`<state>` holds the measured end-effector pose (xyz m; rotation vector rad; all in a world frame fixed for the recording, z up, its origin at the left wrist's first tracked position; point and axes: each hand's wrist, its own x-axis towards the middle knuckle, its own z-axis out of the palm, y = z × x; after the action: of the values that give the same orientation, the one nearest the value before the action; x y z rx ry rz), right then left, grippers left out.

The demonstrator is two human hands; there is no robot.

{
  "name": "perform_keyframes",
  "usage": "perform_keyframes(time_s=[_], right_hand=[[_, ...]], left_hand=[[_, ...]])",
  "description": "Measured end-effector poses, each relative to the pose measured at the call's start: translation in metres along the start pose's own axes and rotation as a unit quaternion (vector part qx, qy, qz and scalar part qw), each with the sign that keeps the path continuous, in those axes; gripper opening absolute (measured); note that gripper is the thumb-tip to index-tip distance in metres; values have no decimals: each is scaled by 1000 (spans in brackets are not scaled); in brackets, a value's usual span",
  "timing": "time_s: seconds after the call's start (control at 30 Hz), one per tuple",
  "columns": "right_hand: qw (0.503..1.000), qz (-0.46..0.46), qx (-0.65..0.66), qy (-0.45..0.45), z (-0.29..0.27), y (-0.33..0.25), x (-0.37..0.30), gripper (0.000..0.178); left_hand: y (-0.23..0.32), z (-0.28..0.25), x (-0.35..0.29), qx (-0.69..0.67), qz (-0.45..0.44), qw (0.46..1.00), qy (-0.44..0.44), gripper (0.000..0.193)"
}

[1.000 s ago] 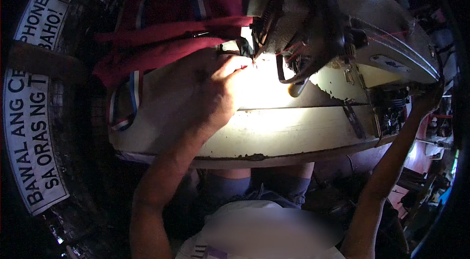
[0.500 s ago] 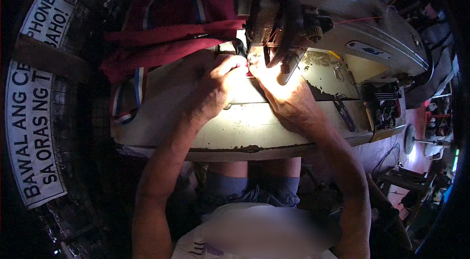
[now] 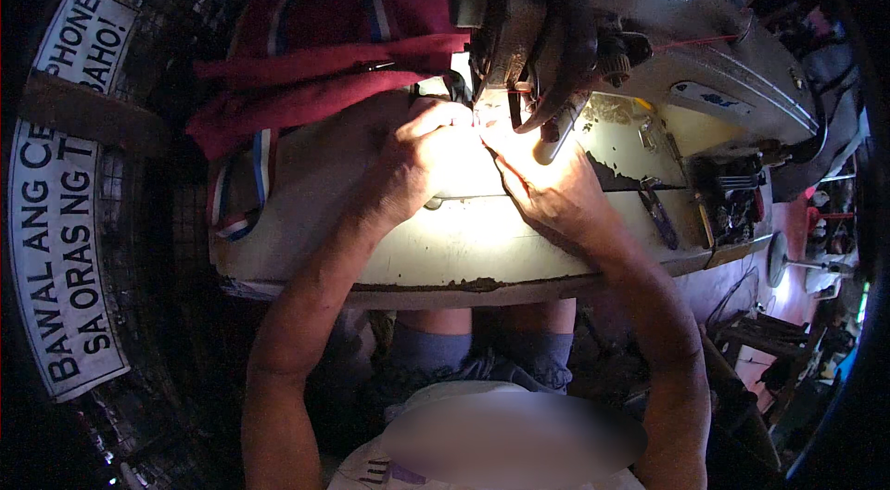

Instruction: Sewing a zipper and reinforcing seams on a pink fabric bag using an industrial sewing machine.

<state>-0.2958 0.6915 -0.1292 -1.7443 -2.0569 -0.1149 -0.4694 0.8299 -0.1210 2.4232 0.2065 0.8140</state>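
Both hands meet in bright lamp glare beside the needle area of a sewing machine. My left hand is closed in a pinch, its fingertips just left of the machine's presser area; the glare hides what they hold. My right hand reaches under the machine's head, fingers bent close to the left fingertips, and its grip is washed out too. A maroon cloth with striped ribbon trim lies left of the head, running up close to the needle area. Red thread stretches along the machine's arm.
The worn, pale sewing table has a chipped front edge. Snips lie right of my right hand, near a tray of small items. A lettered sign stands at the left, and a fan at the right.
The view has shifted slightly. My right hand's fingers have moved a little, and the small red piece seen between the hands is now mostly lost in glare. The maroon cloth lies about as before.
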Motion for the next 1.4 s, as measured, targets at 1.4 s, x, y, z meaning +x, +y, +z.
perform_keyframes(time_s=[1.4], right_hand=[[1000,3,-8,-8,0,0,0,35]], left_hand=[[-13,7,2,-8,3,999,33,17]])
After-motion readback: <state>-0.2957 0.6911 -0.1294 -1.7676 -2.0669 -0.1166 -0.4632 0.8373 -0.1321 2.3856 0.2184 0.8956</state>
